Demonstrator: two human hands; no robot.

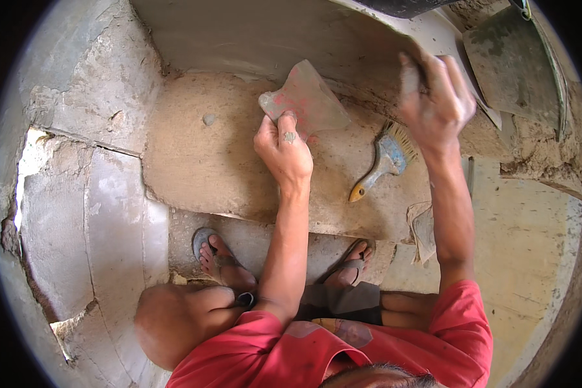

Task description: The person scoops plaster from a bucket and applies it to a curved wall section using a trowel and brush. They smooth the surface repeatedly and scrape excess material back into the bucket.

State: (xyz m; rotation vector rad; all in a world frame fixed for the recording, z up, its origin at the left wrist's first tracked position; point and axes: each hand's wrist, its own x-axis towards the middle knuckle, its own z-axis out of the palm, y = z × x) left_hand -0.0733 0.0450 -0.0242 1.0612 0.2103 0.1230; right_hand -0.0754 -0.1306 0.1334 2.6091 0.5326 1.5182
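Note:
My left hand (284, 152) pinches a flat, grey, roughly four-sided piece (313, 97) with pinkish-red patches, thumb on its face, above a dusty tan ledge (194, 149). My right hand (436, 103) is raised at the right, near the foot of the grey plastered wall (252, 35); its bent fingers are blurred, and I cannot tell whether they hold anything. Between and below my hands lies a paintbrush (385, 158) with pale bristles, a worn blue ferrule and a yellow-tipped handle.
A grey board (511, 71) stands at the upper right. A small crumpled piece (421, 229) sits at the ledge's right edge. Cracked grey blockwork (110, 226) borders the left. My sandalled feet (220, 258) are below the ledge, beside a pale yellowish surface (524, 246).

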